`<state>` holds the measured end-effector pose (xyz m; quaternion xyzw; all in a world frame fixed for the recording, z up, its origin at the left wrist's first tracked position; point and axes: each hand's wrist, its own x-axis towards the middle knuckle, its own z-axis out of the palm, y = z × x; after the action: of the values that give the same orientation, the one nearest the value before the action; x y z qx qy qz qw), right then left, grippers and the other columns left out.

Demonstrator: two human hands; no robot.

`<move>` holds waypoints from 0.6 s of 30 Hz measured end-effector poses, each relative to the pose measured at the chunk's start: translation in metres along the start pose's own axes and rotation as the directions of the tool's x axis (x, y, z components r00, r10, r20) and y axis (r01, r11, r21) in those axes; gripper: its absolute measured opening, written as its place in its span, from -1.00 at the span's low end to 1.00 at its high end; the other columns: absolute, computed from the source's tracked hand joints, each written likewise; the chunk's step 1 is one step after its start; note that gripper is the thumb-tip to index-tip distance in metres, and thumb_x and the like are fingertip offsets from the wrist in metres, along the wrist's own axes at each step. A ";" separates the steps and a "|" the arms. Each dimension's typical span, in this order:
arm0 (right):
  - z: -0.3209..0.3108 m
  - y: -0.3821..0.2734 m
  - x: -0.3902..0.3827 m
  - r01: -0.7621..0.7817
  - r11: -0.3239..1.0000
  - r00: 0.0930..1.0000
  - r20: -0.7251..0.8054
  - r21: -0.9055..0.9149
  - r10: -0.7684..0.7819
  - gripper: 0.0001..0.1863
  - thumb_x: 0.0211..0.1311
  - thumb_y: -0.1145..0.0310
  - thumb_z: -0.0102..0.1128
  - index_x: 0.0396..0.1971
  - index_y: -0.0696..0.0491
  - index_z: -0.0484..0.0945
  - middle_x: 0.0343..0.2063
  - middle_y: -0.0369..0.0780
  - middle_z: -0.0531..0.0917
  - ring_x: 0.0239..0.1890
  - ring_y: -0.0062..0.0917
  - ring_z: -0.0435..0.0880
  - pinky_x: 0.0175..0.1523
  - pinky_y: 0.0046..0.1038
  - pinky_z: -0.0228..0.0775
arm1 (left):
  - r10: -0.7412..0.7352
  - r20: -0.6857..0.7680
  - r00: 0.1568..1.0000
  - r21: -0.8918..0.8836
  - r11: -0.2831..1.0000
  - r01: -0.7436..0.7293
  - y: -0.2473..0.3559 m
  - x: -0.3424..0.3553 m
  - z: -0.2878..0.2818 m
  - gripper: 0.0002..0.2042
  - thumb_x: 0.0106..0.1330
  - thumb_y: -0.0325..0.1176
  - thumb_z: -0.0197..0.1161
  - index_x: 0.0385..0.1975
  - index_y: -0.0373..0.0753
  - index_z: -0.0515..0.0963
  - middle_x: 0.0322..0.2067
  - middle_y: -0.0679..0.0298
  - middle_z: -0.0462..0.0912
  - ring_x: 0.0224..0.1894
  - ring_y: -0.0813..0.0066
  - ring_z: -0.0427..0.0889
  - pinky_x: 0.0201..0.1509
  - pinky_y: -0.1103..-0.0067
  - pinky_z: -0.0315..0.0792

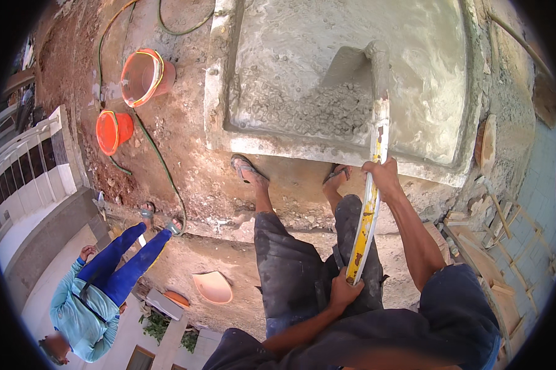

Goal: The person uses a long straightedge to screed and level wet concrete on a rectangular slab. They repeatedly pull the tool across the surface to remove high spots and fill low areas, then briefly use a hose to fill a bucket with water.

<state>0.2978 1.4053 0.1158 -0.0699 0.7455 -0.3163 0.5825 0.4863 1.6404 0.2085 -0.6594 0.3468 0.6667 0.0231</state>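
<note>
A mortar hoe with a long white and yellow handle runs from near my body out over a mixing trough. Its cement-coated blade sits in the wet grey mortar, beside a lumpy heap. My right hand is wrapped round the handle just outside the trough's near wall. Lower down, close to my thighs, my left hand grips the handle's end. Both my sandalled feet are on the ground by the near wall.
An orange bucket and a smaller red-orange bucket stand left of the trough. A green hose winds past them. Another person in blue stands at lower left, near a curved shell-like piece. Wooden boards lie at right.
</note>
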 end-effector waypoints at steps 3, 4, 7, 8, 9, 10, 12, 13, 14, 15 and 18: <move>0.024 -0.042 0.014 0.115 0.993 0.987 -0.108 -0.029 -0.118 -0.73 -0.11 0.54 0.21 -0.37 0.30 0.40 -0.64 -0.18 0.52 -0.66 -0.55 0.50 -0.57 -0.49 0.31 | 0.152 0.053 0.987 -0.036 0.988 -0.150 0.005 0.065 -0.036 -0.55 -0.01 -0.36 0.40 -0.13 -0.45 0.48 -0.41 0.02 0.67 -0.35 0.32 0.71 -0.23 0.46 0.54; 0.040 -0.052 0.030 0.153 0.988 0.981 -0.121 -0.001 -0.152 -0.73 -0.11 0.53 0.22 -0.38 0.30 0.41 -0.64 -0.18 0.53 -0.66 -0.56 0.50 -0.57 -0.49 0.31 | 0.222 0.071 0.972 -0.157 0.965 -0.209 0.012 0.092 -0.059 -0.54 -0.01 -0.34 0.45 -0.13 -0.43 0.47 -0.44 0.13 0.66 -0.39 0.35 0.67 -0.23 0.49 0.53; 0.115 -0.096 0.072 0.249 0.967 0.962 -0.104 -0.051 -0.253 -0.74 -0.11 0.49 0.25 -0.40 0.29 0.45 -0.62 -0.16 0.54 -0.62 -0.51 0.53 -0.52 -0.43 0.37 | 0.027 0.365 0.930 -0.113 0.993 0.016 0.039 0.167 -0.150 -0.59 -0.04 -0.33 0.51 -0.23 -0.33 0.50 -0.46 0.30 0.64 -0.39 0.55 0.63 -0.24 0.56 0.50; 0.142 -0.107 0.087 0.277 0.958 0.953 -0.106 -0.070 -0.284 -0.73 -0.10 0.47 0.26 -0.40 0.30 0.46 -0.62 -0.15 0.55 -0.61 -0.48 0.55 -0.50 -0.40 0.40 | 0.103 0.372 0.923 -0.285 0.958 0.008 0.075 0.173 -0.183 -0.64 -0.02 -0.34 0.49 -0.30 -0.35 0.50 -0.48 0.27 0.63 -0.44 0.52 0.63 -0.29 0.57 0.51; 0.175 -0.119 0.099 0.255 0.962 0.962 -0.074 -0.098 -0.262 -0.70 -0.09 0.46 0.27 -0.37 0.34 0.48 -0.58 -0.10 0.58 -0.56 -0.44 0.58 -0.46 -0.37 0.43 | 0.089 0.267 0.960 -0.428 0.903 0.035 0.074 0.180 -0.206 -0.68 0.01 -0.33 0.48 -0.34 -0.36 0.52 -0.49 0.25 0.61 -0.53 0.61 0.58 -0.46 0.63 0.46; 0.199 -0.127 0.112 0.231 0.963 0.969 -0.058 -0.139 -0.241 -0.67 -0.09 0.45 0.28 -0.33 0.37 0.51 -0.53 -0.06 0.61 -0.52 -0.40 0.62 -0.42 -0.34 0.46 | 0.053 0.257 0.965 -0.424 0.903 0.063 0.076 0.181 -0.226 -0.69 0.02 -0.35 0.47 -0.34 -0.36 0.51 -0.50 0.25 0.61 -0.55 0.60 0.57 -0.48 0.63 0.45; 0.246 -0.116 0.142 0.067 0.973 0.995 -0.053 -0.222 -0.081 -0.53 -0.10 0.38 0.29 -0.22 0.45 0.50 -0.42 0.03 0.64 -0.42 -0.31 0.66 -0.35 -0.31 0.51 | -0.017 0.242 0.970 -0.417 0.901 0.119 0.083 0.177 -0.265 -0.71 0.03 -0.39 0.44 -0.34 -0.38 0.51 -0.52 0.24 0.60 -0.60 0.59 0.55 -0.53 0.63 0.43; 0.266 -0.095 0.155 0.009 0.960 0.999 -0.041 -0.279 -0.021 -0.50 -0.11 0.36 0.29 -0.20 0.46 0.50 -0.39 0.04 0.65 -0.39 -0.29 0.67 -0.33 -0.29 0.52 | -0.027 0.201 0.979 -0.405 0.908 0.109 0.070 0.172 -0.273 -0.70 0.04 -0.44 0.39 -0.28 -0.37 0.46 -0.58 0.25 0.56 -0.65 0.53 0.54 -0.60 0.62 0.41; 0.281 -0.073 0.167 -0.044 0.941 0.999 -0.036 -0.336 0.034 -0.46 -0.13 0.34 0.30 -0.18 0.47 0.49 -0.35 0.05 0.65 -0.35 -0.26 0.68 -0.31 -0.28 0.54 | -0.026 0.204 0.979 -0.428 0.897 0.113 0.063 0.161 -0.284 -0.71 0.04 -0.45 0.39 -0.28 -0.37 0.46 -0.59 0.25 0.56 -0.65 0.53 0.54 -0.61 0.62 0.40; 0.299 -0.059 0.159 0.016 0.934 0.998 -0.049 -0.358 -0.035 -0.46 -0.16 0.31 0.31 -0.20 0.43 0.52 -0.36 0.04 0.65 -0.37 -0.25 0.68 -0.33 -0.26 0.53 | -0.017 0.186 0.982 -0.456 0.884 0.102 0.058 0.151 -0.298 -0.72 0.05 -0.45 0.38 -0.29 -0.37 0.45 -0.60 0.26 0.55 -0.66 0.54 0.54 -0.61 0.62 0.40; 0.313 -0.035 0.149 -0.113 0.961 0.993 -0.067 -0.254 0.099 -0.59 -0.16 0.43 0.31 -0.33 0.44 0.53 -0.54 -0.03 0.64 -0.56 -0.40 0.62 -0.51 -0.33 0.44 | -0.092 0.172 0.981 -0.428 0.890 0.159 0.061 0.122 -0.322 -0.73 0.07 -0.43 0.34 -0.28 -0.37 0.45 -0.63 0.27 0.53 -0.68 0.55 0.51 -0.61 0.62 0.38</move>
<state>0.5275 1.1850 -0.0256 -0.0964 0.7981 -0.1871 0.5645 0.7186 1.3834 0.1612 -0.6175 0.1413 0.7716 -0.0577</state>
